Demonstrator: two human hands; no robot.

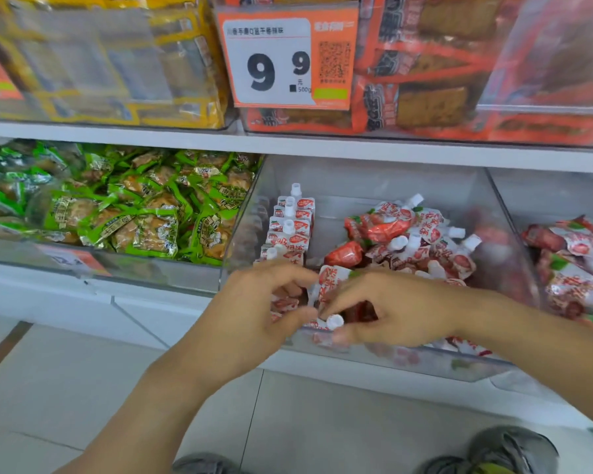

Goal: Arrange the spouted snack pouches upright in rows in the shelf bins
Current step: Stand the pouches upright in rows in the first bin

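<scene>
At the front of the clear bin (384, 362), the left hand (254, 313) and right hand (391, 309) together pinch one spouted pouch (331, 285), seemingly mid-placement; next it likely needs standing upright against the row (290, 227), away from the loose heap (415, 237).
</scene>
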